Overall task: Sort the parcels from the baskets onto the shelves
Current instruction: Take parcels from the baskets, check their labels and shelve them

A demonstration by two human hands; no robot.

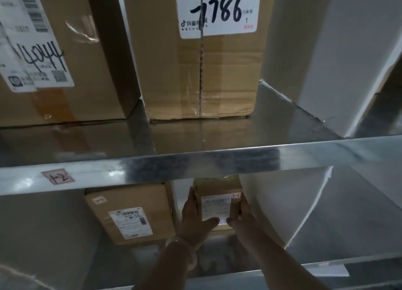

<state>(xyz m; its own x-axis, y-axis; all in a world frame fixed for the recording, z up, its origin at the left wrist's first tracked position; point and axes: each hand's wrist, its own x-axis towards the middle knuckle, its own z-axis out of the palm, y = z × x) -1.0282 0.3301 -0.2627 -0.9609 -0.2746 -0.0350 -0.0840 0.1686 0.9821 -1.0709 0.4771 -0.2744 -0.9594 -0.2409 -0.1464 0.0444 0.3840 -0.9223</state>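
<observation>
A small brown parcel (217, 194) with a white label and a pink tag marked 2-2 is on the lower metal shelf (326, 224). My left hand (195, 215) grips its left side, thumb across the front. My right hand (241, 215) grips its right side, thumb on the label. Both forearms reach in from below. The parcel's top is hidden behind the upper shelf's front edge (195, 165).
A labelled brown box (130, 215) stands just left of the parcel. A large white bundle (282, 202) lies to its right. On the upper shelf stand a box marked 7786 (202, 56), another box (54, 50) at left and a white parcel (337, 50) at right.
</observation>
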